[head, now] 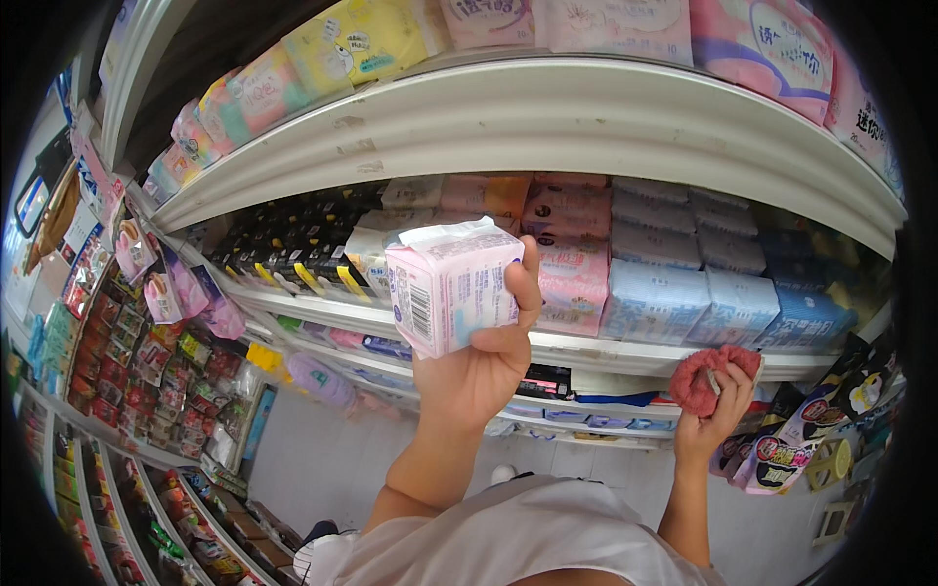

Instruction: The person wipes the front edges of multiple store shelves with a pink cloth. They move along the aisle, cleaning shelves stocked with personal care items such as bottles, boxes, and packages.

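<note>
My left hand [476, 373] is raised in front of the shelf, its fingers and thumb closed around a pink and white soft pack [458, 297], which looks like sanitary pads. Its barcode side faces left and printed text covers another side. A loose white flap sticks up at the top. At the right, my right hand [722, 406] grips a bunched red cloth [692, 381] against the front edge of the shelf [637, 355]. Behind the held pack stand rows of pink packs [571, 286], with light blue packs [656, 300] to their right.
Black boxes with yellow marks [293, 256] fill the shelf's left part. Above, a wide white shelf [513, 121] juts out, bearing yellow and pink packs. Hanging packs [777, 447] stick out at the right. Snack shelves [161, 505] stand at the lower left, beside grey floor [315, 447].
</note>
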`<state>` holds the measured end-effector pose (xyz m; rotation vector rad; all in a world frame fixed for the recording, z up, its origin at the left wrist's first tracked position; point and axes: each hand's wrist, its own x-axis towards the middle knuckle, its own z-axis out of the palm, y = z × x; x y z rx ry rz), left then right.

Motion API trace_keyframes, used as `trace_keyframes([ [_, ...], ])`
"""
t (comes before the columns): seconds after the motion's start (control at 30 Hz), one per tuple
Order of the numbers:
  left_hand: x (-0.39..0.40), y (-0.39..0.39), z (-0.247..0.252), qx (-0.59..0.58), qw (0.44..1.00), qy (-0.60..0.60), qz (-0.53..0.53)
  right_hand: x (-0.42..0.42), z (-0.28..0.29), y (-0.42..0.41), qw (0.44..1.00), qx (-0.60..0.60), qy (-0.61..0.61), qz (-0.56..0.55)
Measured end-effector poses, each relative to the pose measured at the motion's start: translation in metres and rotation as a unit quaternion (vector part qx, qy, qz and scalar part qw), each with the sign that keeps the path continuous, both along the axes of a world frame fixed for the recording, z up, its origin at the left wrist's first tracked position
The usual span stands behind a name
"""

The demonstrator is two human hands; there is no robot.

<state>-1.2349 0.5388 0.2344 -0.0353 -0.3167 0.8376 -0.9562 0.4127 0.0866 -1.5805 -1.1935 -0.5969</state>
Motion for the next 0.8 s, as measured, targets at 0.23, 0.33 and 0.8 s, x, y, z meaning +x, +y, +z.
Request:
trace_keyframes([
  [0.23, 0.003, 0.005, -0.014, 0.039, 0.996, -0.046, -0.068, 0.002, -0.004, 0.001, 1.0, 0.006, -0.01, 0.002],
  [0.33, 0.005, 0.015, -0.02, 0.118, 0.989, -0.034, -0.082, 0.003, -0.005, 0.002, 1.0, 0.012, -0.013, 0.004],
  [0.8, 0.007, 0.007, 0.002, 0.039, 0.997, 0.011, 0.062, 0.002, -0.005, 0.004, 1.0, 0.011, -0.01, -0.004],
])
